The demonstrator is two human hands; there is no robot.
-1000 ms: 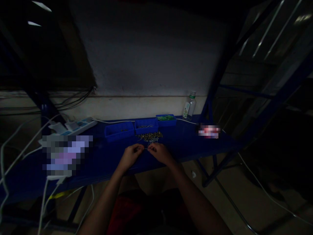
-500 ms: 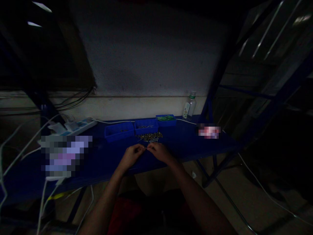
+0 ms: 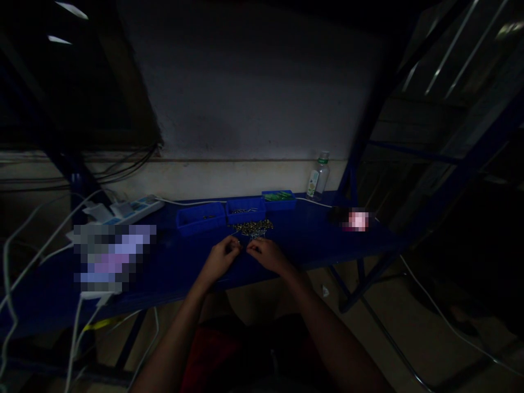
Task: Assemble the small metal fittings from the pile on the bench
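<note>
Over the front part of the blue table (image 3: 303,240), my left hand (image 3: 222,257) is closed in a pinch on something too small and dark to make out. My right hand (image 3: 265,253) is pinched too, a short gap to its right, and what its fingertips hold is hidden. Just beyond both hands lies a pile of small brass-coloured parts (image 3: 256,225), with thin silvery pieces (image 3: 258,233) at its near side. Behind the pile, a blue bin (image 3: 245,210) holds small metal pieces. Left of it is a second blue bin (image 3: 200,219) with a few parts inside.
A third blue bin (image 3: 279,201) holds green items. The clear bottle (image 3: 318,177) stands by the wall. A white power strip (image 3: 135,210) with plugs and cables is on the left, near a blurred-out object (image 3: 114,256). Another blurred object (image 3: 358,220) lies at the right.
The fingertips of my two hands have moved slightly apart. The thin piece seen between them earlier no longer spans the gap.
</note>
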